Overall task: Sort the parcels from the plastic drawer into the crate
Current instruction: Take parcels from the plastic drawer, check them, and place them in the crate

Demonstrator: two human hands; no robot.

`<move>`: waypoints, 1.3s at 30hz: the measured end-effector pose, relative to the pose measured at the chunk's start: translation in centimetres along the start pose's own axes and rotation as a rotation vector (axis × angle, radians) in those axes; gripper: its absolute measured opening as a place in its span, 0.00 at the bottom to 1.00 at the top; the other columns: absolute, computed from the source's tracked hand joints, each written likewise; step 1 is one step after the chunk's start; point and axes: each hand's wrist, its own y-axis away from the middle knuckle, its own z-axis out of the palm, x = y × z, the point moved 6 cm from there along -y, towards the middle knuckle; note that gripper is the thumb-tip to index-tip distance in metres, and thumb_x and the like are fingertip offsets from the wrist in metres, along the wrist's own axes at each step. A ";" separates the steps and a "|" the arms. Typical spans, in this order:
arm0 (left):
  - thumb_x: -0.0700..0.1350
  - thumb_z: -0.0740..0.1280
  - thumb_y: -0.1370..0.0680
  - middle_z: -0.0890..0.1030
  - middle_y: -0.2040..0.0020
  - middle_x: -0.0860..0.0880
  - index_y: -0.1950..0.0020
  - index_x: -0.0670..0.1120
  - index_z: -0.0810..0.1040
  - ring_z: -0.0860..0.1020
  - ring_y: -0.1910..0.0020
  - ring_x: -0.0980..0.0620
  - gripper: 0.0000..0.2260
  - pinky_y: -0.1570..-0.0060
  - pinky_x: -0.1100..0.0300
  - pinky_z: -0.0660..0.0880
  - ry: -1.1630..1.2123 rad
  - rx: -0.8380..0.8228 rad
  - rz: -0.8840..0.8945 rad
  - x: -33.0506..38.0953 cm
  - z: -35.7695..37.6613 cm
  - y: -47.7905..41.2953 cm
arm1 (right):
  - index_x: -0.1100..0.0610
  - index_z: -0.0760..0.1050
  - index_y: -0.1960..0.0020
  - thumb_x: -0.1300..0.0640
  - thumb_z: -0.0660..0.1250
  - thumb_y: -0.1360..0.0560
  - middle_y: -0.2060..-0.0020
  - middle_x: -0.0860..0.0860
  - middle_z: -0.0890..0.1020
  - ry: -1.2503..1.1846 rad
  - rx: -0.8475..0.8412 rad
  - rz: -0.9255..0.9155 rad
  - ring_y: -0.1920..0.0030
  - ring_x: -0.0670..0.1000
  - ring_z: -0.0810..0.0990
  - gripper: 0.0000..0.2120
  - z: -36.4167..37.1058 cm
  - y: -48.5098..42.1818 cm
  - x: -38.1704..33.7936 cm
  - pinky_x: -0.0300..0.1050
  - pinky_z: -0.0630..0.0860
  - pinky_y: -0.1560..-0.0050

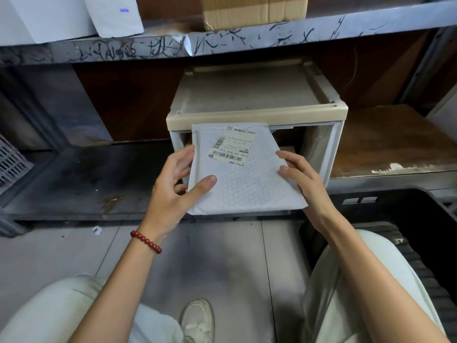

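A white bubble-mailer parcel [243, 181] with a printed shipping label is held in front of the open beige plastic drawer unit [254, 115] on the low shelf. My left hand [173, 189] grips the parcel's left edge, thumb on top and fingers underneath. My right hand [303, 179] holds its right edge with the fingers curled along the side. The parcel's far end still reaches the drawer's opening. A black crate [400, 201] sits on the floor at the right, partly hidden by my right leg.
A metal shelf edge [222, 40] with scribbles runs overhead, carrying white boxes [74, 16] and a cardboard box [254, 11]. A grey slotted basket [10, 162] pokes in at the far left. My knees and one shoe [197, 320] fill the bottom.
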 end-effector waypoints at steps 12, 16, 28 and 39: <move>0.69 0.73 0.42 0.79 0.43 0.67 0.36 0.60 0.68 0.73 0.37 0.64 0.37 0.42 0.61 0.73 0.097 -0.047 0.050 4.0 0.9 0.0 | 0.50 0.71 0.32 0.38 0.59 0.26 0.35 0.38 0.70 0.048 0.185 0.019 0.39 0.42 0.71 0.26 0.3 0.8 -2.5 0.43 0.68 0.41; 0.68 0.77 0.45 0.74 0.35 0.57 0.35 0.61 0.68 0.71 0.33 0.54 0.41 0.37 0.44 0.72 -0.045 -0.074 0.087 4.4 1.2 0.2 | 0.43 0.73 0.35 0.25 0.59 0.36 0.40 0.32 0.75 0.057 0.170 0.002 0.38 0.43 0.73 0.36 0.5 2.0 -3.6 0.57 0.68 0.33; 0.55 0.80 0.40 0.72 0.33 0.54 0.46 0.58 0.75 0.71 0.38 0.55 0.25 0.45 0.58 0.76 -0.501 -0.090 0.178 6.5 2.6 0.9 | 0.44 0.64 0.29 0.33 0.69 0.39 0.35 0.44 0.69 0.162 0.111 -0.128 0.40 0.46 0.74 0.42 0.1 4.8 -7.5 0.40 0.81 0.53; 0.59 0.73 0.31 0.81 0.52 0.57 0.50 0.52 0.79 0.79 0.51 0.55 0.15 0.56 0.55 0.80 -0.246 0.224 0.318 8.7 2.0 0.8 | 0.47 0.72 0.41 0.44 0.72 0.28 0.48 0.43 0.78 0.291 0.261 -0.240 0.51 0.44 0.80 0.19 -1.3 4.5 -8.2 0.46 0.83 0.59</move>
